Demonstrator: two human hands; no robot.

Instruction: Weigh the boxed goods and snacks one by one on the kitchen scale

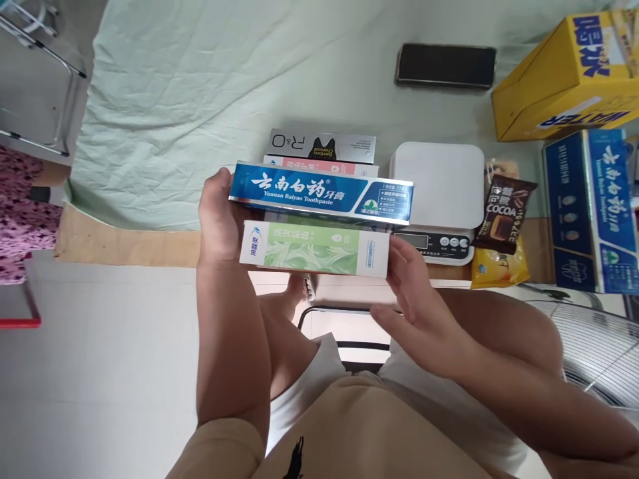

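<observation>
My left hand (pixel 217 219) is closed around the left ends of two toothpaste boxes held side by side: a blue Yunnan Baiyao box (pixel 319 193) and a white-and-green box (pixel 314 249). My right hand (pixel 414 299) has its fingers stretched out, and they touch the right end of the green box. Past the blue box, a grey R&O box (pixel 322 145) and a pink box (pixel 319 166) lie on the pale green cloth (pixel 200 100).
A white kitchen scale (pixel 439 193) stands right of the boxes, with a Cocoa snack packet (pixel 504 213) and a yellow packet (pixel 499 269) beside it. A black phone (pixel 446 65), a yellow carton (pixel 564 80) and a blue carton (pixel 592 209) lie farther right. A fan grille (pixel 594 346) is near my right arm.
</observation>
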